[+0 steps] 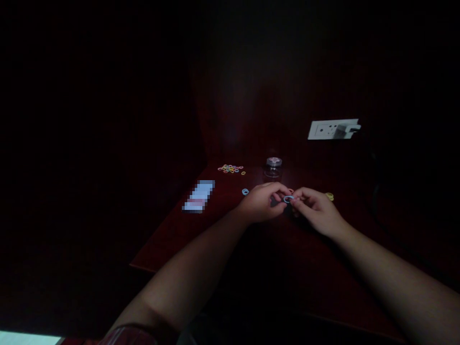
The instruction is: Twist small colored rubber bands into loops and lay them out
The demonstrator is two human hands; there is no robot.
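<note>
A small light-blue hair band [288, 199] is up between my two hands over the dark red table. My right hand [316, 208] pinches its right side between thumb and fingertips. My left hand [264, 201] curves in from the other side, thumb and fingers apart around the band; its fingertips are close to the band, and whether they touch is unclear. Behind the fingertips a red band [291, 190] partly shows. More blue bands [245, 191] lie left of my left hand, and yellow bands [329, 196] lie just beyond my right hand.
A mixed pile of coloured bands [230, 168] lies at the back left. Beyond my hands stands a clear lidded jar [273, 167]. A blurred lit phone [199, 196] rests near the table's left edge [154, 237]. On the wall is a socket panel [332, 129] with a plug.
</note>
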